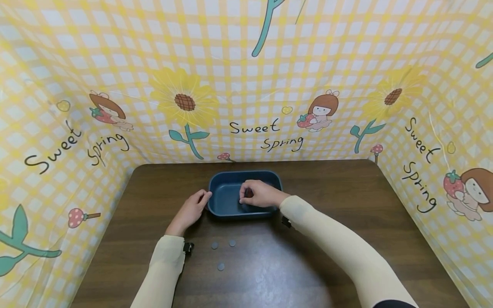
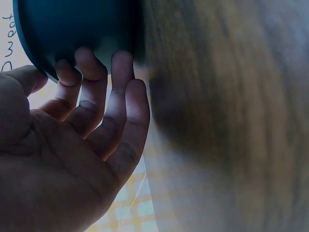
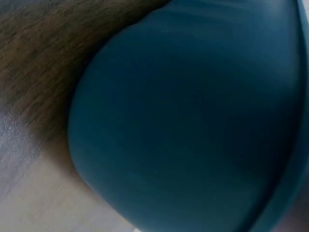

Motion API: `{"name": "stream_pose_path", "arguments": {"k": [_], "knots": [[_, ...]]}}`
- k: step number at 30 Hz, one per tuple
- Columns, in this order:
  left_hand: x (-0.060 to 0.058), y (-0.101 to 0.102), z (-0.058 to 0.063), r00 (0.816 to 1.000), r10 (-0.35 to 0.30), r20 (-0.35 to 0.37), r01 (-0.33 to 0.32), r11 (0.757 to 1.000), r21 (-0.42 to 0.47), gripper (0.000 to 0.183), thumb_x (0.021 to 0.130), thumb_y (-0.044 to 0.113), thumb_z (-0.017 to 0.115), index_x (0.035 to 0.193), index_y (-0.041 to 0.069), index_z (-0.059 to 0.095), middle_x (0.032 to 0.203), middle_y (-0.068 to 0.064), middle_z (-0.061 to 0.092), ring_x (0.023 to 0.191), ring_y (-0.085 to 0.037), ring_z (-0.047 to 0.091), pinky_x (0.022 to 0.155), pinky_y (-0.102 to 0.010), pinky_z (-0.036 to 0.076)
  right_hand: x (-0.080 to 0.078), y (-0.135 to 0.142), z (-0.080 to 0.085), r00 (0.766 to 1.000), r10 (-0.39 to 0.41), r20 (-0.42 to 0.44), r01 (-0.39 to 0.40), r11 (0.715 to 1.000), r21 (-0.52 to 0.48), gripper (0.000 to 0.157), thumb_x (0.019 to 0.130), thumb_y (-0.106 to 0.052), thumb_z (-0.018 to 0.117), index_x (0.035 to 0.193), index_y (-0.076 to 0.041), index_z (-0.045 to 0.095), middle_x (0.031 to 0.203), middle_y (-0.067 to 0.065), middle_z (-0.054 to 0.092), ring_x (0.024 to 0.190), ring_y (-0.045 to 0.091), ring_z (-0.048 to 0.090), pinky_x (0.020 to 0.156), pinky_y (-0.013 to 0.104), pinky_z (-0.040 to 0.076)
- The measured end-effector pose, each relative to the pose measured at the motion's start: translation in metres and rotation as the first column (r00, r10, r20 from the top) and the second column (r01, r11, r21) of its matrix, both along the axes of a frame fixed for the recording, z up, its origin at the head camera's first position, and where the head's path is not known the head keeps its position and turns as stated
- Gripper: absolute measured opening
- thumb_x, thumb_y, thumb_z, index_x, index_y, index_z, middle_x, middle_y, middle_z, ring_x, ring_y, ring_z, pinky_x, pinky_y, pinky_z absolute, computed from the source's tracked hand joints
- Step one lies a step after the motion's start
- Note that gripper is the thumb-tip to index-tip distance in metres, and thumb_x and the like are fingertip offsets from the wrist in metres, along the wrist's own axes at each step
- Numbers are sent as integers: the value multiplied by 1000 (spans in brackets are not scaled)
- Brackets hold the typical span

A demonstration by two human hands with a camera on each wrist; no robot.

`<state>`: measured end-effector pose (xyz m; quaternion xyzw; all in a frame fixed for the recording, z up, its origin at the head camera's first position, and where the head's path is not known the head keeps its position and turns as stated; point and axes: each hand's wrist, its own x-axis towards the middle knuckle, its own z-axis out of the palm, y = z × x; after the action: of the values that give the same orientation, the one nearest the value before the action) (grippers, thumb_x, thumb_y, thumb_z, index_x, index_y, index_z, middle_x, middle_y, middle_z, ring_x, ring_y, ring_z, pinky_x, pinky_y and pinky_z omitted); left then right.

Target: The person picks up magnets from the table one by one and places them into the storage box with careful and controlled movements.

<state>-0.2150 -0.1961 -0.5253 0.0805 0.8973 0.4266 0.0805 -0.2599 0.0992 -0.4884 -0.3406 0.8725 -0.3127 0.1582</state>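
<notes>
A dark blue rectangular plastic basin [image 1: 227, 214] with rounded corners stands on the table. My left hand [image 1: 192, 209] holds its left end, the thumb at the rim and the bent fingers [image 2: 91, 67] against the outer wall in the left wrist view. Inside the basin, my right hand [image 1: 262, 193] reaches low over the floor with thumb and fingertips brought together. A small dark spot shows right at those fingertips, and I cannot tell whether they pinch something. The right wrist view shows only the basin's outer wall [image 3: 183, 116], which hides the hand.
Three small grey round discs, a first disc [image 1: 214, 245], a second [image 1: 232, 243] and a third [image 1: 221, 267], lie on the brown wooden table [image 1: 327, 256] in front of the basin. A yellow checked cloth [image 1: 246, 85] hangs around the table's back and sides.
</notes>
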Motion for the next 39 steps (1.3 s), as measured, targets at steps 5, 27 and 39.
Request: {"name": "stream_pose_path", "arguments": {"k": [5, 27, 39], "knots": [[1, 0, 0, 1000, 2, -3, -2, 1000, 0, 41, 117, 46, 42, 102, 12, 58, 90, -8, 57, 81, -24, 54, 80, -42, 42, -2, -3, -3, 1000, 3, 9, -3, 1000, 12, 9, 103, -20, 77, 98, -17, 70, 103, -1, 62, 88, 12, 62, 82, 30, 53], [3, 2, 2, 1000, 1, 7, -1, 1000, 15, 45, 116, 50, 42, 102, 10, 58, 86, -7, 52, 79, -24, 51, 78, -41, 41, -9, -10, -19, 1000, -2, -24, 5, 992, 127, 13, 102, -23, 78, 93, -20, 68, 101, -1, 60, 88, 14, 58, 81, 31, 51], [3, 1, 3, 1000, 0, 10, -1, 1000, 20, 43, 117, 46, 42, 103, 8, 59, 90, -11, 58, 81, -25, 54, 81, -42, 42, -10, -11, -19, 998, -3, -64, 12, 990, 142, 13, 102, -22, 78, 94, -20, 68, 102, -1, 59, 90, 15, 57, 84, 33, 51]]}}
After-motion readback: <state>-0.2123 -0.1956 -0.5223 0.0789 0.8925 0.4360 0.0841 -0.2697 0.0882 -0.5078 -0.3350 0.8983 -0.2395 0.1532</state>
